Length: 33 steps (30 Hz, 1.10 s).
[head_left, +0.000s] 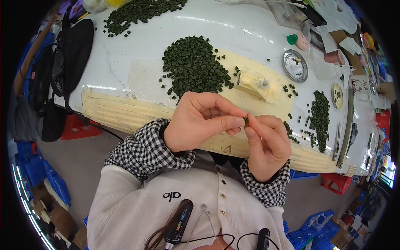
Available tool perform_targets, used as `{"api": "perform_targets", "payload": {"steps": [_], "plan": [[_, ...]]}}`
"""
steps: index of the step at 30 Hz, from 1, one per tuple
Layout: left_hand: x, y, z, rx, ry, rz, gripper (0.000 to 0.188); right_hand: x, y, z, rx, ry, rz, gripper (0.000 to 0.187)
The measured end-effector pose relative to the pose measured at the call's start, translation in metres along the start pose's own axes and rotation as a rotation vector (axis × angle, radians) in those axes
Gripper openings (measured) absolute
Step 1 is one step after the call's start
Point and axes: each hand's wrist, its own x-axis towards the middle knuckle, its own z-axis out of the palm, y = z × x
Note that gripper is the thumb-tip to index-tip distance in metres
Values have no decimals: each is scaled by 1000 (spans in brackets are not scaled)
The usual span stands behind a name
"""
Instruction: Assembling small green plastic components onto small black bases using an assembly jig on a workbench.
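Pieces in a dark green heap (143,12) lie at the left, toward the far edge of the desk (112,54), and we see nothing handling them. Next comes the main heap (191,62), set back from the middle of the near edge and large, so we judge that plenty is left. Our left hand (198,121), over the near edge, pinches a small dark green piece (246,120) between thumb and forefinger; our right hand (268,143) closes its fingertips on that same piece, so this one looks unfinished to us. Beyond the hands, a yellowish block (258,83) stands on the desk with a few loose pieces around it. Farther right, toward the near right corner, lies a smaller heap (320,121); we cannot tell whether its pieces are done or waiting, so we can give no firm share completed.
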Motion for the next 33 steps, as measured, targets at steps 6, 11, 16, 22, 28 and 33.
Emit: {"api": "perform_targets", "payload": {"steps": [6, 11, 16, 22, 28, 33], "plan": [[1, -1, -1, 75, 53, 119, 19, -1, 1, 5, -3, 6, -7, 35], [0, 0, -1, 171, 45, 198, 19, -3, 4, 3, -21, -29, -36, 35], [-1, -1, 0, 329, 31, 304, 20, -3, 5, 4, -32, -14, -45, 35], [-1, -1, -1, 313, 27, 301, 19, -3, 4, 2, -52, -30, -52, 35], [-1, -1, -1, 230, 28, 216, 16, 0, 3, 2, -232, -29, -182, 39], [-1, -4, -4, 202, 19, 162, 16, 0, 4, -1, -242, -35, -187, 39]]}}
